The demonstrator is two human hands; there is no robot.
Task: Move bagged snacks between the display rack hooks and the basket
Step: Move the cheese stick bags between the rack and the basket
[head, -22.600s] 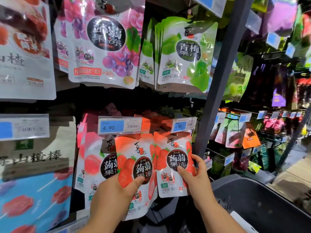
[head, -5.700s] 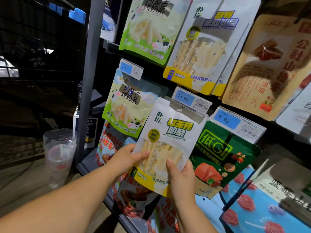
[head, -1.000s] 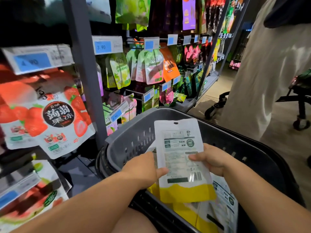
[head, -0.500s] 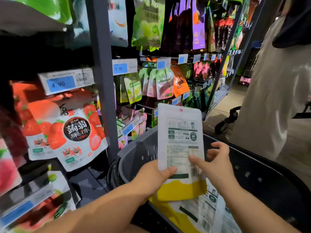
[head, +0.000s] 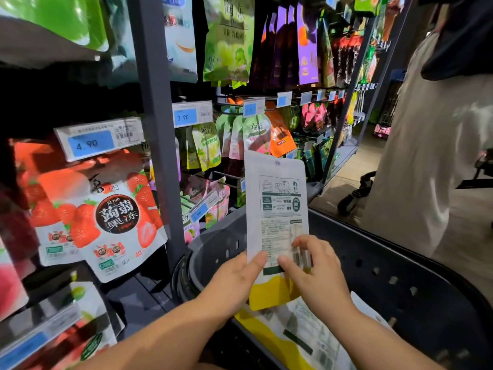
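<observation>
Both hands are closed on one snack bag (head: 277, 209). The left hand (head: 234, 279) grips its lower left edge, thumb pressed flat on the printed face. The right hand (head: 312, 273) pinches the lower right side over the barcode, thumb in front and fingers curled round the edge. The pouch stands upright with its back panel toward the camera: white above, a yellow band at the bottom, and a small hang hole at the top. It is held above the near end of the basket (head: 373, 265), touching no hook.

The basket is dark grey plastic with slotted walls and sits low in front of the person. Inside it, below the wrists, lie more white-and-yellow pouches (head: 293, 335), also back side up.

To the left is the display rack, divided by a grey upright post (head: 157, 129). Left of the post, strawberry jelly bags (head: 114, 222) hang under a blue price tag reading 4.90 (head: 98, 141). Right of the post, a tag reading 3.90 (head: 192, 116) sits above green plum bags (head: 208, 145), with an orange bag (head: 280, 134) just beyond them.

Higher and farther along the rack hang purple bags (head: 306, 49) and rows of other packets too small to read. At the right edge of the aisle stands a person in a pale garment (head: 426, 156), with a dark caster wheel (head: 352, 198) near their feet.
</observation>
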